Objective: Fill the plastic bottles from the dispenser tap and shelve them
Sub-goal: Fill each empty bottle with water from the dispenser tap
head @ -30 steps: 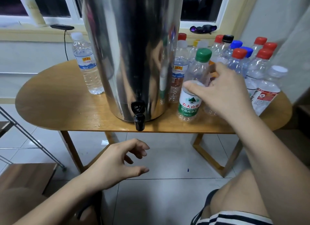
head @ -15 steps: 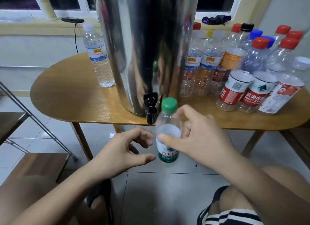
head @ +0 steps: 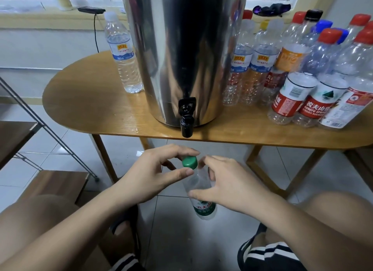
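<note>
**Spotter:** Where's the bottle, and who has it?

**Operator:** I see the green-capped bottle [head: 202, 207] low at six o'clock of the tap [head: 187, 125], below the table [head: 90, 109] edge and between the knees. My right hand [head: 232, 188] wraps its clear body, fingers curled round the far side and thumb across the front. My left hand [head: 149, 175] pinches the green cap [head: 189, 162] between thumb and forefinger, with the other fingers spread loosely.

**Spotter:** So it's uncapping?

**Operator:** That's my reading. The bottle looks empty and thin-walled, so I'd hold it firmly but without crushing it, and twist the cap with the left. I'd keep the cap in that hand for closing later.

**Spotter:** Room to move?

**Operator:** Straight up to twelve is open until the spout. The table rim overhangs just behind it, so I'd bring the neck up in front of the rim. The steel dispenser [head: 181, 48] sits right at that edge. The empty bottles [head: 292, 93] crowd the table at two o'clock, near the rim and easy to topple. The shelf rack [head: 50, 184] stands at nine, with bare floor between.
</note>
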Demonstrator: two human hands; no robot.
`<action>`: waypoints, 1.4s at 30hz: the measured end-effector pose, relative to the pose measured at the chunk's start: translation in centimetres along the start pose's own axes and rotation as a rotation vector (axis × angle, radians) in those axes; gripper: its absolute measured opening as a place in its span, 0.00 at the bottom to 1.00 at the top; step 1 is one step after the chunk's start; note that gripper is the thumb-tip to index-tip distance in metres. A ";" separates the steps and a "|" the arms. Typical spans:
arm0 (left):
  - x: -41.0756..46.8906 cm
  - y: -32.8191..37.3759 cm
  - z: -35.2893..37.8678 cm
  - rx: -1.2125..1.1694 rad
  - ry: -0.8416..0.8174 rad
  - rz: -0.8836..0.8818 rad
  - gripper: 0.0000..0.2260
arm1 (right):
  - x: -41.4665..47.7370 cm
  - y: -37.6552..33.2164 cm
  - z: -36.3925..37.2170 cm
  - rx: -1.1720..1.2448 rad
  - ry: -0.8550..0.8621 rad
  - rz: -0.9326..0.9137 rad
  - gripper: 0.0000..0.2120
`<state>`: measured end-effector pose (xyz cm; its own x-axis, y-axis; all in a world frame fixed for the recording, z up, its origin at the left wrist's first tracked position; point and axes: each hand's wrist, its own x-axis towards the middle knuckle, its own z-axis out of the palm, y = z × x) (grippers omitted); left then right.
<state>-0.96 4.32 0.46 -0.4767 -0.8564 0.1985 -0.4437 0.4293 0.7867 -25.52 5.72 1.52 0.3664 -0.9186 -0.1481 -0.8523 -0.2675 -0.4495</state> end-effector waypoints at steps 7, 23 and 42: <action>-0.2 -0.3 -1.2 -0.066 0.009 -0.035 0.20 | 0.3 1.0 0.2 0.265 0.030 0.008 0.28; 0.0 -0.2 -1.0 0.119 0.153 -0.195 0.17 | -0.1 0.3 1.2 0.208 0.152 -0.044 0.31; 0.9 -1.3 -1.9 0.192 0.293 -0.076 0.13 | 0.7 0.5 2.4 0.237 0.184 -0.048 0.30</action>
<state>0.62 2.45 0.72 -0.2107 -0.9220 0.3247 -0.6175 0.3831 0.6870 -24.79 5.68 -0.94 0.3120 -0.9496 0.0308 -0.7167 -0.2565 -0.6485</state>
